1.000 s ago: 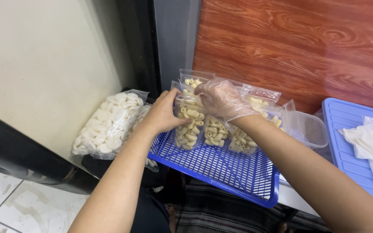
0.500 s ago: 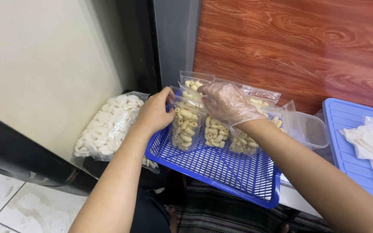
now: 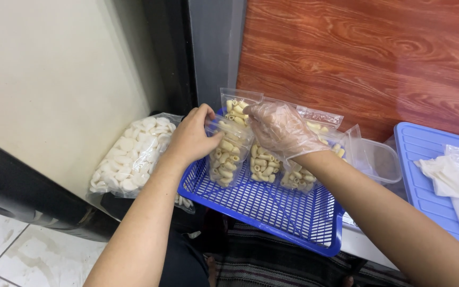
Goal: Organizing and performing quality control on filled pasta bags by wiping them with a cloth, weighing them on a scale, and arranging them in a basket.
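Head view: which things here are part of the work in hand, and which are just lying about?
In hand:
- left hand, bare, gripping the front pouch of pasta tubes
- right hand, in a clear glove, at the pouch top
- other filled pouches
- blue mesh basket holding them

Lying about:
- big bag of white pieces
- empty clear tub
- blue lid with crumpled plastic

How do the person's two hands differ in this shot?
The right hand wears a clear plastic glove; the left hand is bare. The left hand grips the side of a pouch of tube snacks in the blue tray; the right hand pinches its top. Both touch that pouch.
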